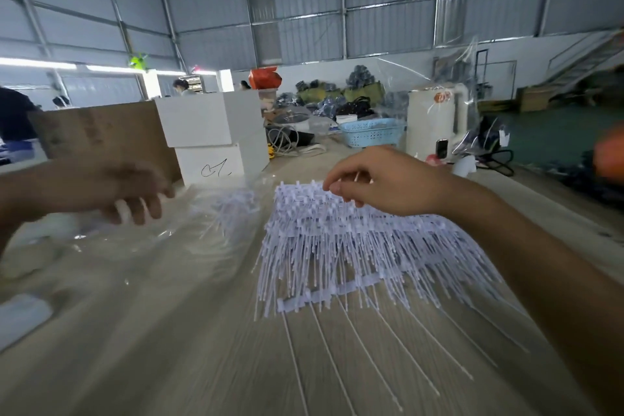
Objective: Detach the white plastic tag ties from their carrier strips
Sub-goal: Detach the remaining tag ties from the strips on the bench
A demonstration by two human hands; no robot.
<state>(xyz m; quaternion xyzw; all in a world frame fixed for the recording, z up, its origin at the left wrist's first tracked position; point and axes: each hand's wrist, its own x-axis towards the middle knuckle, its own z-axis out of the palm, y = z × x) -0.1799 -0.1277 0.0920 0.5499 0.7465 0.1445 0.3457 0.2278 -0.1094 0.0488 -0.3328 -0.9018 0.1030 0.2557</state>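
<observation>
White plastic tag ties (364, 246) lie heaped mid-desk (169, 348). The right hand (378, 182) pinches the heap's far edge; the left hand (135, 192), blurred, hovers loosely curled left of it. A tug could scatter tangled strips.

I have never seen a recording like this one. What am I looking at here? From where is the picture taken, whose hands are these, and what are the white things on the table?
There is no machine here. A person wears a camera on the head, so this single picture looks forward and down at that person's own two hands.

On the wooden table lies a large pile of white plastic tag ties, still joined to their carrier strips. The right hand reaches over the far edge of the pile, its fingertips pinching at the top of it. The left hand is blurred, above a clear plastic bag; whether it holds anything cannot be told. Behind stand white boxes and a blue basket.
</observation>
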